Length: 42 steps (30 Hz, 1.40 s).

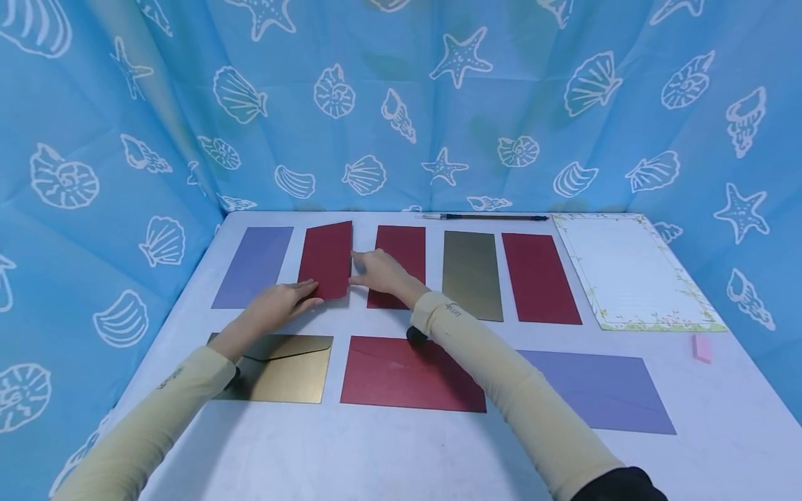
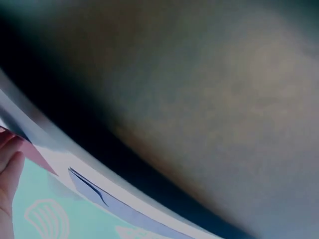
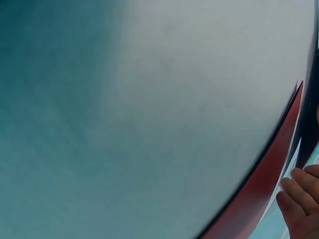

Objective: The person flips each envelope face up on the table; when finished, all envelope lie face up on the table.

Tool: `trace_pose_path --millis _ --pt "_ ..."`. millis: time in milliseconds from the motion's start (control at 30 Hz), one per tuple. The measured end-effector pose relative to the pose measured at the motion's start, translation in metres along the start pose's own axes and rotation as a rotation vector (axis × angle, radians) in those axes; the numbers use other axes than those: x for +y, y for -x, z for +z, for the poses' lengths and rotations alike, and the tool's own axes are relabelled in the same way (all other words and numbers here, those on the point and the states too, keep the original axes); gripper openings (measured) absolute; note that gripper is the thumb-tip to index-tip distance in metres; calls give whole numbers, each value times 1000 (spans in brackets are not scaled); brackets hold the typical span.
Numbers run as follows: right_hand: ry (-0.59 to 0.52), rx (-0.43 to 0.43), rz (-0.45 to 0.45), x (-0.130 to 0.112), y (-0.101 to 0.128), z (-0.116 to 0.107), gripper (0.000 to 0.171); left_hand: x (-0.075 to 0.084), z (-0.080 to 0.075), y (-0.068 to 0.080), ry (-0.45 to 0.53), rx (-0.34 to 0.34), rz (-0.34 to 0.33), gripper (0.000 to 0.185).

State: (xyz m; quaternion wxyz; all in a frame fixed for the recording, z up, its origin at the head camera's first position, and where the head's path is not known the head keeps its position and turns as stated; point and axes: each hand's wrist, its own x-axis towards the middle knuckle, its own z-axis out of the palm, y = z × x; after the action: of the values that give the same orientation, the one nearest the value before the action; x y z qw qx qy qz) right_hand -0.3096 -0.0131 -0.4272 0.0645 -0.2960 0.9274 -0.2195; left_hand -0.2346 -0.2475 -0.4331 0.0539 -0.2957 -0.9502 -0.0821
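In the head view, a dark red envelope (image 1: 326, 261) in the back row sits a little raised at its right side, with a grey shadow along its lower edge. My left hand (image 1: 282, 303) pinches its lower edge, fingertips on top and thumb at the near side. At its right edge my right hand (image 1: 379, 271) touches it with index finger and thumb spread apart, partly over a second red envelope (image 1: 401, 243). The left wrist view shows a few fingers (image 2: 10, 169) on a red corner; most is blurred. In the right wrist view the fingers (image 3: 299, 191) look straight.
A purple envelope (image 1: 253, 264), a gold one (image 1: 473, 271) and another red one (image 1: 540, 278) complete the back row. Nearer lie gold (image 1: 294, 376), red (image 1: 401, 376) and purple (image 1: 601, 390) envelopes. A brush (image 1: 495, 217), floral-bordered paper (image 1: 633, 268) and pink eraser (image 1: 702, 348) lie around them.
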Motion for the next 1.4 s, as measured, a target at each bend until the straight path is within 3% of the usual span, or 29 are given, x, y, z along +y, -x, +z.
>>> trace_pose_path --millis 233,367,500,700,933,1167,1400 --pt "-145 33 -32 2 1 4 57 0 0 4 63 51 -11 54" --pt "-179 17 -49 -2 3 3 54 1 -2 3 129 27 -45 60" --pt "-183 14 -57 -5 3 3 55 4 -5 -1 198 6 -69 65" --pt "-184 52 -105 -8 5 1 55 14 -14 -9 250 56 -47 64" --pt "-213 95 -128 -14 10 -5 58 20 -21 -14 313 62 -73 65" --pt "-193 155 -183 -19 10 -8 64 20 -22 -12 449 142 -46 63" --pt "-208 133 -200 -31 8 -9 67 17 -25 -4 525 167 -61 64"
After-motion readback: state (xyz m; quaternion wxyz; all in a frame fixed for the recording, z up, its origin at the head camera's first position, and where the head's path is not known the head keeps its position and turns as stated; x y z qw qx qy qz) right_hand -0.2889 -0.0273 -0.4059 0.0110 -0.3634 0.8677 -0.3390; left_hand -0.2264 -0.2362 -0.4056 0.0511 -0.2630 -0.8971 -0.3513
